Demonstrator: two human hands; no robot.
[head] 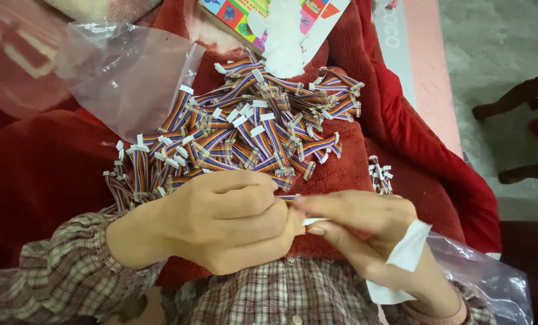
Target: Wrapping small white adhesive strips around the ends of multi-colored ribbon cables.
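Observation:
My left hand [227, 219] is closed into a fist around a short rainbow ribbon cable whose striped end [288, 197] peeks out at the fingertips. My right hand [359, 225] meets it from the right, its thumb and fingers pinching the cable's white connector [313, 221]. A strip of white tape or paper [408, 253] clings to my right wrist. Just beyond both hands lies a big pile of ribbon cables [251, 135] with white connectors, spread on a red fleece blanket [40, 174].
A clear plastic bag [124, 72] lies at the pile's upper left, another plastic bag [491, 277] by my right wrist. A small bunch of cables [380, 174] sits apart on the right. A colourful printed card [263, 18] lies at the top. Grey floor [497, 54] is at right.

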